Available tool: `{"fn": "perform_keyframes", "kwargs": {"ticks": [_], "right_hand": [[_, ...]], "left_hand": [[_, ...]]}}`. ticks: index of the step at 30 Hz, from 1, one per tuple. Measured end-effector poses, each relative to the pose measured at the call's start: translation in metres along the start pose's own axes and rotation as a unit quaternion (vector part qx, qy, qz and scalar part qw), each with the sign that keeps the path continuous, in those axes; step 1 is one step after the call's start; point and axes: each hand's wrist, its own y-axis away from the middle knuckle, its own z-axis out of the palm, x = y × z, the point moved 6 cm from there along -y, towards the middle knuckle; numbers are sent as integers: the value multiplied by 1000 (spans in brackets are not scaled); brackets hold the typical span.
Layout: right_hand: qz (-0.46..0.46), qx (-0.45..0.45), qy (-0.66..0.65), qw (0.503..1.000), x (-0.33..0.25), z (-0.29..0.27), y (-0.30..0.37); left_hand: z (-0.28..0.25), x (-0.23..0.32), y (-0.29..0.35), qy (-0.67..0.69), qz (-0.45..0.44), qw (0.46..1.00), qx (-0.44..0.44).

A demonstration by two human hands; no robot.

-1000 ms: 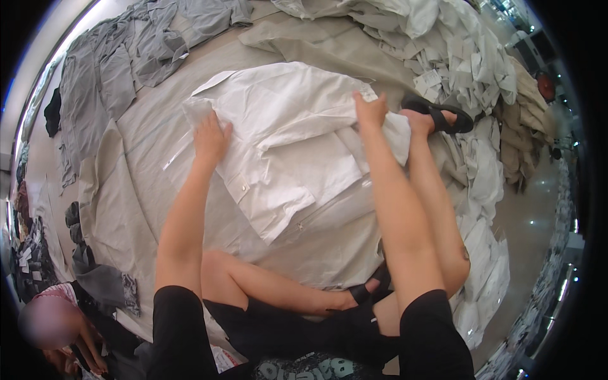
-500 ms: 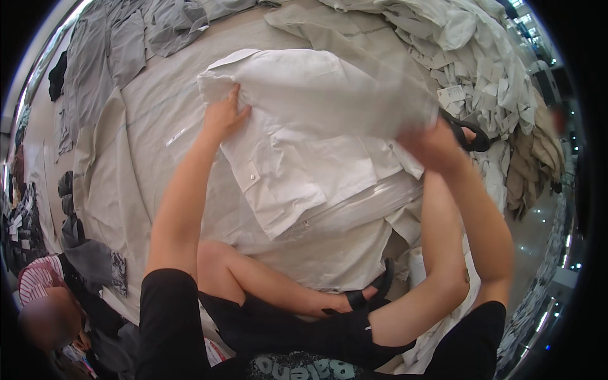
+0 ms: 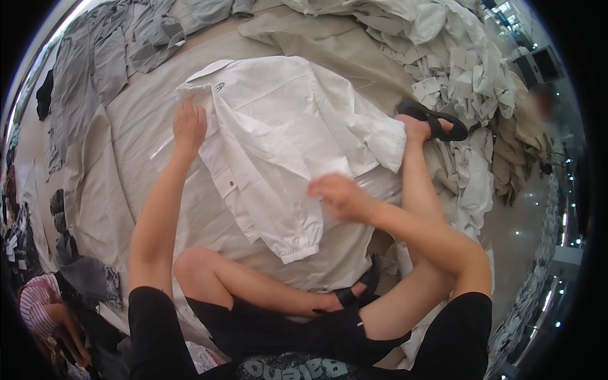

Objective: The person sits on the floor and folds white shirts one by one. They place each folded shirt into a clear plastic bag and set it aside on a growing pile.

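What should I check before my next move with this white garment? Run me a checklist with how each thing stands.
1. Left hand at the garment's upper left corner: ok, fingers at the fabric there.
2. Right hand gripping fabric: cannot tell, it is blurred at the garment's edge.
3. White garment smooth: not ok, folds and creases run across it.
4. Gathered cuff uncovered: ok, it lies toward you.
5. Garment clear of your right foot: cannot tell, its edge comes close to the ankle.
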Motion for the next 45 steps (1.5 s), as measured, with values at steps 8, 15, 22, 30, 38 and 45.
{"fn": "perform_keyframes", "kwargs": {"ticks": [8,15,22,30,38,45], "right_hand": [[384,75,279,877,163,-159,40],[258,329,73,905,71,-212,-30],[447,10,415,792,131,-154,38],[163,327,122,923,-81,-178,-63],[-10,213,-72,974,-131,-35,-67],[150,258,267,916,-27,40,-4]], "left_hand": [[0,124,81,-81,164,976,-122],[-28,145,106,-1,152,984,-95],[-43,198,198,-43,196,956,-215],[-39,167,187,344,-227,842,-349],[-123,130,221,561,-391,685,-251],[-104,93,237,486,-347,754,-275]]}}
